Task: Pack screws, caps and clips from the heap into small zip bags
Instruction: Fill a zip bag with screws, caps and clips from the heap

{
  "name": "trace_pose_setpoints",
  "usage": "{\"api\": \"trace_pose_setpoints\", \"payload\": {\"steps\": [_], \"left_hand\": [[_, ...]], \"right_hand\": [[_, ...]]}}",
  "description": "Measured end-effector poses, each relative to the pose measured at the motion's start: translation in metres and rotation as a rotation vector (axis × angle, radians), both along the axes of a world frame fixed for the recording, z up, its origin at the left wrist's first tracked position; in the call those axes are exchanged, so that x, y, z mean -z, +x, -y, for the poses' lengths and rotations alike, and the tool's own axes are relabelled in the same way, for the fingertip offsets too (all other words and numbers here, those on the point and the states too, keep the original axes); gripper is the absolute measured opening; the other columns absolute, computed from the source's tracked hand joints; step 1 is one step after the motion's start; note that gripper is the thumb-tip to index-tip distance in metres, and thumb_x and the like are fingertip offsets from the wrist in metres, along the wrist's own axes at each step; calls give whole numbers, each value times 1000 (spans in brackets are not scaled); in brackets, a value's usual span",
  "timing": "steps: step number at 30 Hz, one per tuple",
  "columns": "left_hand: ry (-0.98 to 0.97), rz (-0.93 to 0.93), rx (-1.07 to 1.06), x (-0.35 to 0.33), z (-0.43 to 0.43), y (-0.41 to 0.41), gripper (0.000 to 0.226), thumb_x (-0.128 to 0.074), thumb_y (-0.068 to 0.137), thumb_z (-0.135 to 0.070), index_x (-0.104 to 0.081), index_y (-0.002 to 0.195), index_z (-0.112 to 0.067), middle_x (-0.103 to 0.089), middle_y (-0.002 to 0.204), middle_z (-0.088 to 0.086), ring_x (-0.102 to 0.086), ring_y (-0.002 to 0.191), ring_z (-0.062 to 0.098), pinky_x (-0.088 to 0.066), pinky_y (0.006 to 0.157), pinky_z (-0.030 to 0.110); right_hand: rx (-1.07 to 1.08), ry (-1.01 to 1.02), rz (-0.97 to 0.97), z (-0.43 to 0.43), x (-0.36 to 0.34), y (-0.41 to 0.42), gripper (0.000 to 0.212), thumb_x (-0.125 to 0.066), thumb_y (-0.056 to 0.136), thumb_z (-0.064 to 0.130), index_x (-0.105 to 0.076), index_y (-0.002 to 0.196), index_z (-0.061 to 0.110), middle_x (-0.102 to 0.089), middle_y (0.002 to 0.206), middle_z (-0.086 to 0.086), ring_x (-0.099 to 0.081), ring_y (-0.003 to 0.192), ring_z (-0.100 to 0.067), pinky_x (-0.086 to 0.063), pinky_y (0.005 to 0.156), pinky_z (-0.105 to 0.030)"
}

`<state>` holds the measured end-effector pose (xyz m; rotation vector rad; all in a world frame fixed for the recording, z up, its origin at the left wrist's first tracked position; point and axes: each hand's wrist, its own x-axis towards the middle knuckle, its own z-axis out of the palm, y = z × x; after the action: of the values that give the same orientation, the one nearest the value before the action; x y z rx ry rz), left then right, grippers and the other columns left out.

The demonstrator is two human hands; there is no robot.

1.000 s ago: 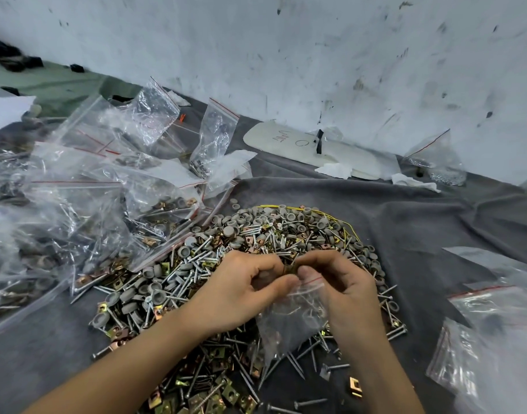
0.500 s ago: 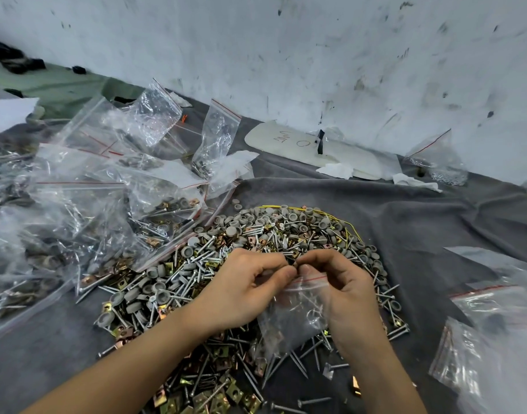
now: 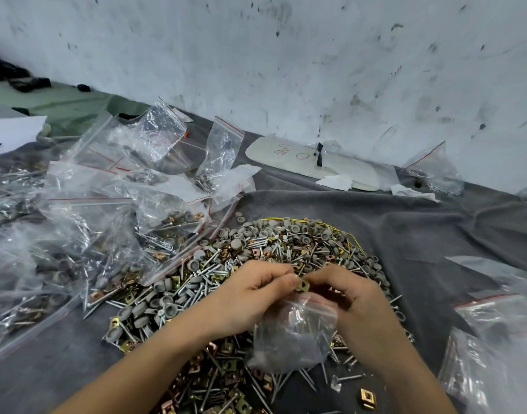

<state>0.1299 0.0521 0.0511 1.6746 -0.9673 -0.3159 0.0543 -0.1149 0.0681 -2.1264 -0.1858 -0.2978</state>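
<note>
A heap point(image 3: 256, 264) of silver screws, grey round caps and brass clips covers the middle of the grey cloth. Over its near side hangs a small clear zip bag point(image 3: 292, 333) with a red strip, screws showing inside. My right hand point(image 3: 357, 303) grips the bag's mouth. My left hand point(image 3: 250, 294) pinches a brass clip point(image 3: 301, 284) right at that mouth, fingertips meeting those of my right hand.
Several filled zip bags point(image 3: 92, 228) pile up on the left. More clear bags point(image 3: 495, 339) lie at the right edge. A white oval board point(image 3: 286, 156) and one bag point(image 3: 435, 168) sit by the stained wall. Grey cloth point(image 3: 420, 234) covers the surface.
The view has shifted slightly. Both hands stay at the bag's mouth; a brass clip now shows between my left fingertips at the opening.
</note>
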Motion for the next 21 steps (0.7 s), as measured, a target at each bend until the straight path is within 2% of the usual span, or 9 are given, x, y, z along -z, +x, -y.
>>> {"api": "trace_pose_setpoints", "payload": {"steps": [3,5,7,10,11,14,17,19,21], "left_hand": [[77,-58,160,-6,-4,0,26,-47,92,-26,-53,67,-19,-46,58,-12,-42,53,1,-34,55,16],[97,-98,201,-7,-7,0,30,-46,92,-25,-59,72,-7,-50,62,-4,-45,56,5,-36,57,20],[101,-143,245,-8,-9,0,36,-46,93,-24,-59,80,7,-52,65,-1,-46,58,8,-36,57,20],[91,-160,301,-13,-10,-2,25,-44,95,-22,-58,76,-14,-48,60,-18,-42,54,0,-33,55,14],[94,-162,315,-15,-11,-2,24,-44,95,-22,-57,75,-19,-47,59,-19,-42,54,-2,-32,54,13],[105,-169,324,-17,-10,-5,23,-45,96,-22,-56,75,-22,-48,58,-18,-43,53,-2,-33,54,13],[94,-179,340,-21,-10,-7,24,-46,96,-22,-55,73,-22,-48,57,-19,-44,52,-3,-34,54,11],[75,-151,334,-24,-14,-7,28,-50,95,-28,-55,68,-32,-47,57,-20,-43,52,-3,-34,55,11],[20,-123,273,-24,-23,-4,26,-49,89,-39,-55,64,-32,-48,57,-19,-44,52,-1,-35,55,10]], "right_hand": [[-70,-412,146,-2,-9,-7,21,-73,79,25,-72,99,17,-58,85,22,-56,80,2,-41,76,-11],[-127,-574,126,-4,-17,-11,22,-64,90,23,-68,110,15,-58,94,11,-55,87,-6,-40,80,-17],[-183,-594,125,-4,-28,-14,26,-53,95,25,-66,115,13,-60,99,2,-56,92,-13,-38,80,-18],[-243,-645,110,-6,-41,-18,33,-52,89,26,-70,112,10,-64,94,-3,-60,87,-18,-37,77,-16],[-250,-678,92,-5,-44,-19,32,-53,88,24,-71,109,8,-65,91,-5,-62,83,-20,-37,75,-17],[-249,-770,76,-7,-52,-22,23,-60,81,16,-74,95,4,-66,78,-6,-64,68,-19,-39,65,-18],[-239,-823,83,-8,-52,-22,20,-62,80,14,-75,92,5,-66,77,-4,-65,66,-18,-45,64,-21],[-140,-836,117,9,-55,-20,16,-65,80,10,-75,91,4,-68,79,-4,-66,68,-20,-50,66,-24],[103,-815,121,42,-64,-22,11,-72,79,2,-75,90,3,-70,80,-6,-68,70,-24,-46,70,-20]]}}
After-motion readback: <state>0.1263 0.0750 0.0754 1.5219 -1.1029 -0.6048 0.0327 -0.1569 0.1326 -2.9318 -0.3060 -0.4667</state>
